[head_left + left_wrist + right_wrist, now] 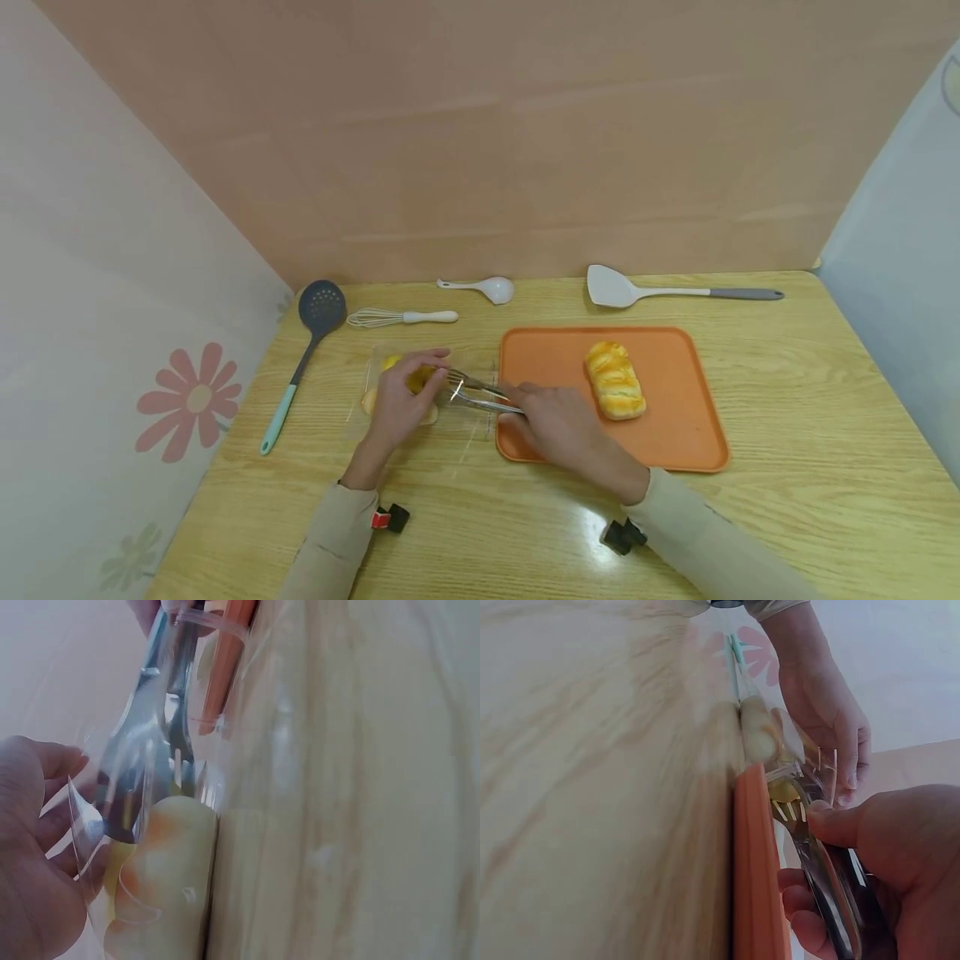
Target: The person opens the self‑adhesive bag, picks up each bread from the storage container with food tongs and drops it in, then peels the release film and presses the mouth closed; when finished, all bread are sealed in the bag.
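Note:
My left hand (397,402) holds the edge of a clear plastic container (471,427), its fingers curved at the thin wall in the left wrist view. Inside that container lie a pale, orange-topped bread roll (169,881) and something yellow (390,362), partly hidden by the hand. Metal tongs (829,881) are gripped in my right hand (553,423), over the left side of an orange tray (540,350). Their slotted ends reach left into the container, close to the bread and the yellow thing. A golden-topped bread loaf (615,381) lies on the tray.
A dark slotted skimmer (322,308) with a mint handle lies at the left, beside a whisk (431,317). Along the back are a white spoon (497,289) and a white spatula (611,287) with a grey handle. Walls stand behind and at both sides.

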`<state>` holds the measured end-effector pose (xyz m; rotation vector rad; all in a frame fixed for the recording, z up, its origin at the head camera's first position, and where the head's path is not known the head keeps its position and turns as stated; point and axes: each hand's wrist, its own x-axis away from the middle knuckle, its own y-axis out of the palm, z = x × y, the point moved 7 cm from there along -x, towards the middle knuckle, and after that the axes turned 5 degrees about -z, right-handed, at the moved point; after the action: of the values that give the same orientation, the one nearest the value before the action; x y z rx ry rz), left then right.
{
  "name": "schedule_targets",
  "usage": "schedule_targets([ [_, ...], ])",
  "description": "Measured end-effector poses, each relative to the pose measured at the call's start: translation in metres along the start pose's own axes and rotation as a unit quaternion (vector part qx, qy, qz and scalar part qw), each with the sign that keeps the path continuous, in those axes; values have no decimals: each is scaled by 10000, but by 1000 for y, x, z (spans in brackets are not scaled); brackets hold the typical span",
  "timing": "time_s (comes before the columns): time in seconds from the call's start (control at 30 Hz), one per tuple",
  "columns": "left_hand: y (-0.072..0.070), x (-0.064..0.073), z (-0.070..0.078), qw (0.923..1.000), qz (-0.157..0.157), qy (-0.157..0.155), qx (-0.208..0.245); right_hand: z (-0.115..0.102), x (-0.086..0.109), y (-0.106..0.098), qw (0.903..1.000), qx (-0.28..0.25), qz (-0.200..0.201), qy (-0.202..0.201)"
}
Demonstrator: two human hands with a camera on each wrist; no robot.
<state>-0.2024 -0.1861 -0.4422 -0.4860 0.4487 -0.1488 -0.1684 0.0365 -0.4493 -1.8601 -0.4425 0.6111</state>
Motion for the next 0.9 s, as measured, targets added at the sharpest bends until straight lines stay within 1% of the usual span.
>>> schedule_targets([
  [0.07, -1, -1, 1, 10000, -7, 32, 35, 0, -1, -1, 9999, -106, -60, 15],
  [0.17, 0, -1, 3, 9998, -101, 162, -1, -3, -4, -1, 10000, -62, -58, -26],
  [0.23, 1, -1, 4, 9996, -174, 220, -36, -5, -7, -1, 9999, 97, 16, -77],
  [0.3, 2, -1, 5, 9995, -219, 225, -67, -7, -9, 0, 9992, 366, 132, -118],
  [0.43, 4, 0, 5, 9994, -254, 220, -87, -13, -14, 3, 9955, 835, 377, -228],
  [0.5, 5, 0, 6, 9993, -264, 238, -101, -15, -16, 4, 9942, 900, 511, -279],
  [0.6, 5, 0, 6, 9994, -251, 245, -80, -15, -16, 5, 9943, 801, 638, -304],
  [0.7, 4, 0, 4, 9995, -235, 191, -47, -14, -16, 6, 9958, 658, 584, -261],
  [0.9, 2, 1, -2, 9999, -165, 50, 2, -9, -10, 4, 9977, 650, 148, -122],
])
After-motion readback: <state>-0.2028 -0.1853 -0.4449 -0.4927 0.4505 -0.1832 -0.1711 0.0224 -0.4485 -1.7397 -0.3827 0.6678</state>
